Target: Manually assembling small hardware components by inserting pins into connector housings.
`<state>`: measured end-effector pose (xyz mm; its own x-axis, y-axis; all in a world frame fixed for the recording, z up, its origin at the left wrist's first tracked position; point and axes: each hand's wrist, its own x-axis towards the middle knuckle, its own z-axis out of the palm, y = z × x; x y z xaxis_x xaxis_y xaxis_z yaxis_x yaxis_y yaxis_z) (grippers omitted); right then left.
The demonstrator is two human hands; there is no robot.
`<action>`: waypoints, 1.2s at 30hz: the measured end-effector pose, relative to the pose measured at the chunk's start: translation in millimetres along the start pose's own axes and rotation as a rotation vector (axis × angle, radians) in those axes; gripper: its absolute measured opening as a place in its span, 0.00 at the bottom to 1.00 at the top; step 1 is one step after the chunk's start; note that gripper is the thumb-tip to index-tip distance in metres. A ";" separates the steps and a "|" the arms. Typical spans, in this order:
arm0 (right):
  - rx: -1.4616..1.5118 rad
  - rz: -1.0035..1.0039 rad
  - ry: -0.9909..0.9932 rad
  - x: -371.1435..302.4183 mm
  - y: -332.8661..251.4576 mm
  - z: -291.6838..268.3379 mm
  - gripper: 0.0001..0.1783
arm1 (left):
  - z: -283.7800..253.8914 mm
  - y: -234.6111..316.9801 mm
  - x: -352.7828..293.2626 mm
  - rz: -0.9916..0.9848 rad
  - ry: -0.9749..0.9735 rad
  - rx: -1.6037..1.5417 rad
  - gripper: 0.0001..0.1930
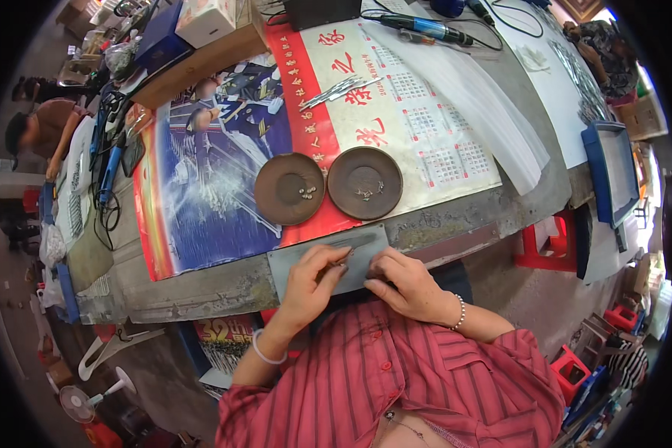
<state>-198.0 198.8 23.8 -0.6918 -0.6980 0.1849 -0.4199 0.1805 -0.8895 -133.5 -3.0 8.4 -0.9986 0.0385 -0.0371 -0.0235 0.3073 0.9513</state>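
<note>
Over a grey flat plate (282,270) at the table's near edge, my two hands work close together, a small gap between them. Thumb and fingers of my left hand (310,282) are drawn into a pinch; whatever sits in it is too small to name. My right hand (407,284) is closed too, fingertips pointing toward the left, and its contents are hidden. Just beyond the plate stand two round brown dishes side by side. In the left dish (271,188) lie several small shiny beads. Tiny metal bits rest in the right dish (364,160).
Under the dishes a large printed calendar sheet (440,134) covers the table, with thin silver strips (341,91) on it. A translucent plastic sheet (493,119) and a blue pen-shaped tool (425,28) lie farther back. At right is a blue tray (612,172); people sit at both sides.
</note>
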 end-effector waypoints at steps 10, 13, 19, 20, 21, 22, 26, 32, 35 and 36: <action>0.090 -0.088 0.122 30.2 -21.4 24.3 0.12 | 17.1 30.3 -42.2 -0.116 0.147 -0.920 0.16; 0.058 -0.094 0.116 29.7 -20.9 33.1 0.12 | 23.8 29.3 -45.7 -0.098 0.200 -0.948 0.15; -0.273 -0.164 0.138 28.2 -31.9 48.6 0.09 | 51.7 22.7 -48.5 0.078 0.528 -0.627 0.14; -0.093 -0.085 0.095 27.5 -33.9 48.5 0.08 | 52.9 24.7 -48.8 0.081 0.532 -0.631 0.14; 0.087 -0.004 0.050 27.7 -35.3 48.3 0.08 | 54.0 26.4 -49.0 0.107 0.572 -0.606 0.14; 0.188 0.005 0.057 31.2 -35.4 47.2 0.08 | 55.0 28.1 -48.9 0.133 0.612 -0.581 0.13; 0.189 -0.213 0.102 49.1 -25.7 48.1 0.09 | 56.1 31.5 -50.3 0.176 0.666 -0.476 0.13; -0.127 -0.431 0.172 46.5 -26.1 58.9 0.09 | 53.0 27.3 -56.0 0.159 0.639 -0.479 0.14; 0.206 -0.039 0.128 38.4 -35.9 64.3 0.09 | 55.2 21.8 -57.1 0.152 0.683 -0.387 0.14; 0.428 0.175 0.073 36.6 -38.4 60.5 0.10 | 52.0 20.2 -58.3 0.127 0.661 -0.389 0.14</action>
<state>-171.7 124.4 39.4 -0.7768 -0.6290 0.0317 -0.0235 -0.0214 -0.9995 -73.2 50.4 13.9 -0.8134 -0.5612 0.1530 0.1998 -0.0225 0.9796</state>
